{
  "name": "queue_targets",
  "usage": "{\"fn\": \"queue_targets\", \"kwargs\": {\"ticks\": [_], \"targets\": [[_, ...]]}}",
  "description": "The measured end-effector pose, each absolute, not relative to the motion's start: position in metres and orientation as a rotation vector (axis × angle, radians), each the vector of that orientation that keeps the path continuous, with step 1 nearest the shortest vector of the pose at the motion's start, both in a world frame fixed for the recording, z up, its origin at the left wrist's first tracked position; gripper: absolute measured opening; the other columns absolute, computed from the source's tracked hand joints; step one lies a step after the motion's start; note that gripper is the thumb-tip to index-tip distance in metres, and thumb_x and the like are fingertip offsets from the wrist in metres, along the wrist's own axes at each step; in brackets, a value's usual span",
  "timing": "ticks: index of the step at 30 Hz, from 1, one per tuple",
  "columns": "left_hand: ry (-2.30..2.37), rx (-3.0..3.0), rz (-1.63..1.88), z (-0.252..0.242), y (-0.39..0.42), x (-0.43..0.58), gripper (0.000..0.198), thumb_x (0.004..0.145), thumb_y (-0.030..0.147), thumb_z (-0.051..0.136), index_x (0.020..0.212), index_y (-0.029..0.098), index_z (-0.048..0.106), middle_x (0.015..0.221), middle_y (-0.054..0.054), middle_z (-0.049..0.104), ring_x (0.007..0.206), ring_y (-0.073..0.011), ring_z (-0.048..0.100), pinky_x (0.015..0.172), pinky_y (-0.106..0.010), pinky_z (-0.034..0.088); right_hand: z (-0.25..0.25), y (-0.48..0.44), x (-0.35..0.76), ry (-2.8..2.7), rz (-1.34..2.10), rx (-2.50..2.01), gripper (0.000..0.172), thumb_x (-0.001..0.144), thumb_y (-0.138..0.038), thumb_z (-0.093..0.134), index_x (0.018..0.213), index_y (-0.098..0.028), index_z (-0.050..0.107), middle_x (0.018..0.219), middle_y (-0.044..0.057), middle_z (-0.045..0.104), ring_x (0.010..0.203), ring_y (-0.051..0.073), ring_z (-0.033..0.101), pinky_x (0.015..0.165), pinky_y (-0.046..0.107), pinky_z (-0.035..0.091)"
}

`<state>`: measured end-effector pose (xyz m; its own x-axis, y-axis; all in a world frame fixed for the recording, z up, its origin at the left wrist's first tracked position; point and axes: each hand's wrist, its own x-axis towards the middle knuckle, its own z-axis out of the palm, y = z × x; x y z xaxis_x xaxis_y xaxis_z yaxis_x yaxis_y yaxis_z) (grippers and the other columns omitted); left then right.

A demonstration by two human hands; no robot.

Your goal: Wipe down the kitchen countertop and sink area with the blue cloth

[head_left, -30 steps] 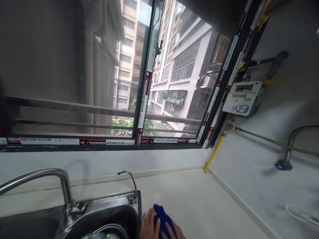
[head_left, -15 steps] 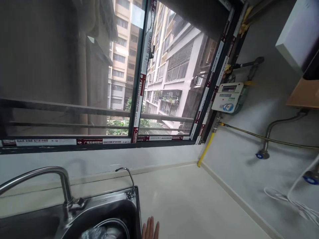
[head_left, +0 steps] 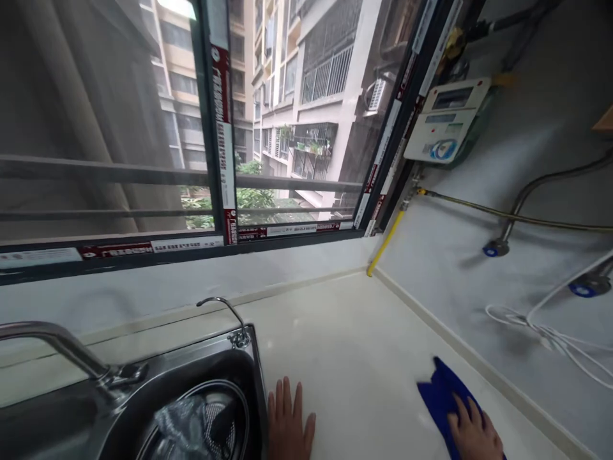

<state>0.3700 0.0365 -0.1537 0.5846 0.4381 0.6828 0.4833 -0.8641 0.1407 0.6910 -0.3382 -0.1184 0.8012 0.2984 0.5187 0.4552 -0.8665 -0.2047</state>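
My left hand [head_left: 289,425] lies on the pale countertop [head_left: 335,332] just right of the sink, fingers spread and nothing held. At the lower right, my right hand [head_left: 474,431] rests on a dark blue cloth [head_left: 443,396], its fingers bent over the fabric and pressing it to the counter. Part of the cloth sticks out beyond the fingertips toward the window. The heel of the right hand is near the frame's bottom edge.
A steel sink [head_left: 261,377] with a large faucet [head_left: 67,342] and a thin tap [head_left: 230,306] is at left, holding a strainer with a plastic bag. A yellow pipe [head_left: 385,246], gas meter [head_left: 447,121] and white cable [head_left: 541,329] line the right wall.
The view has tilted down and shifted. More of my left hand shows on the counter, and my right hand with the blue cloth has come into view at the lower right.
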Motion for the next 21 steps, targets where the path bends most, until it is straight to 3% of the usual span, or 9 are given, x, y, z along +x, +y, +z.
{"fn": "queue_targets", "kwargs": {"ticks": [2, 4, 6, 11, 21], "targets": [[-0.799, -2.811, -1.116, -0.145, 0.033, 0.368, 0.076, 0.097, 0.032, 0.058, 0.168, 0.022, 0.033, 0.175, -0.016, 0.030, 0.162, -0.0392, 0.027, 0.126, -0.063, 0.036, -0.125, -0.312, 0.703, -0.255, -0.738, -2.645, 0.072, 0.074, -0.062, 0.041, 0.145, -0.062, 0.055, 0.163, 0.003, 0.053, 0.135, 0.059, 0.054, 0.089, 0.086, 0.037], [-0.827, -2.852, -1.085, -0.139, 0.031, 0.366, 0.071, 0.098, 0.030, 0.057, 0.166, 0.021, 0.037, 0.176, -0.016, 0.028, 0.162, -0.0396, 0.026, 0.126, -0.063, 0.034, -0.128, -0.283, 0.717, -0.089, -0.710, -2.660, 0.078, 0.081, -0.060, 0.034, 0.152, -0.039, 0.059, 0.159, 0.020, 0.053, 0.142, 0.061, 0.046, 0.097, 0.087, 0.034], [-0.869, -2.895, -1.030, -0.136, 0.029, 0.364, 0.068, 0.099, 0.029, 0.057, 0.164, 0.020, 0.041, 0.176, -0.016, 0.026, 0.163, -0.0398, 0.024, 0.127, -0.063, 0.033, -0.127, -0.252, 0.732, -0.052, -0.621, -2.725, 0.076, 0.087, -0.053, 0.031, 0.150, -0.026, 0.062, 0.155, 0.027, 0.053, 0.144, 0.061, 0.042, 0.099, 0.087, 0.033], [-0.894, -2.959, -0.901, -0.131, 0.026, 0.360, 0.064, 0.099, 0.031, 0.057, 0.161, 0.020, 0.045, 0.177, -0.017, 0.023, 0.163, -0.0394, 0.022, 0.126, -0.065, 0.033, -0.119, -0.168, 0.767, -0.145, -0.502, -2.834, 0.066, 0.093, -0.037, 0.037, 0.150, -0.013, 0.060, 0.159, 0.031, 0.045, 0.145, 0.059, 0.035, 0.101, 0.083, 0.032], [-0.886, -3.051, -0.738, -0.115, 0.024, 0.352, 0.081, 0.098, 0.033, 0.060, 0.170, 0.024, 0.025, 0.179, -0.017, 0.017, 0.161, -0.0417, 0.027, 0.125, -0.068, 0.033, -0.099, 0.020, 0.785, -0.504, -0.194, -2.772, 0.069, 0.097, -0.035, 0.039, 0.157, -0.003, 0.048, 0.169, 0.030, 0.030, 0.152, 0.057, 0.020, 0.115, 0.080, 0.017]]}}
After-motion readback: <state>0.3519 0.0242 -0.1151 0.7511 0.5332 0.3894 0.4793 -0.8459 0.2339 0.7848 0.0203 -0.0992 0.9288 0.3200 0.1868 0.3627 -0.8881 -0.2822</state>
